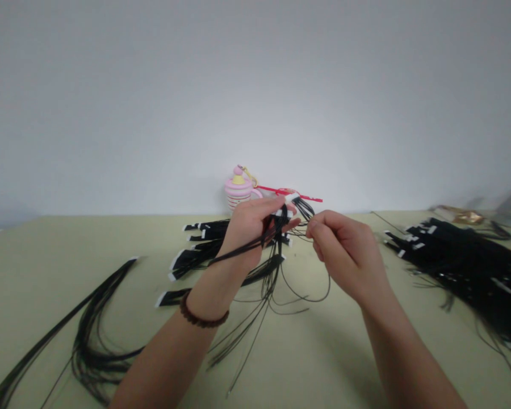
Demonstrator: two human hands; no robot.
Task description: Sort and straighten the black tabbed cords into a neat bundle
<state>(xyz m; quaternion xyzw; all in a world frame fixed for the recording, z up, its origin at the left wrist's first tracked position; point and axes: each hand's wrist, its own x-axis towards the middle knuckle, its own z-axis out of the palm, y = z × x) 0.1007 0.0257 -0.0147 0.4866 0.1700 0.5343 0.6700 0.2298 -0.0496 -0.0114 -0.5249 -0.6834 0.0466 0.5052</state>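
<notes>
My left hand (pixel 249 227), with a brown beaded bracelet on its wrist, is closed round a black wire harness (pixel 276 241). Between its thumb and fingers sits a white connector (pixel 292 197), and a second white connector (pixel 283 213) shows just below. Loose wire ends hang down under the hand. To the right, my right hand (pixel 338 241) is closed in a pinch on thin black wires (pixel 305 209) that run out of the upper connector. The fingertips hide how many wires it grips.
Several black wire bundles with white connectors (pixel 200 250) lie behind my left forearm. Another wire bundle (pixel 87 324) curves across the left of the table (pixel 38 267). A big pile of harnesses (pixel 472 278) covers the right side. A pink cup (pixel 237 190) stands by the wall.
</notes>
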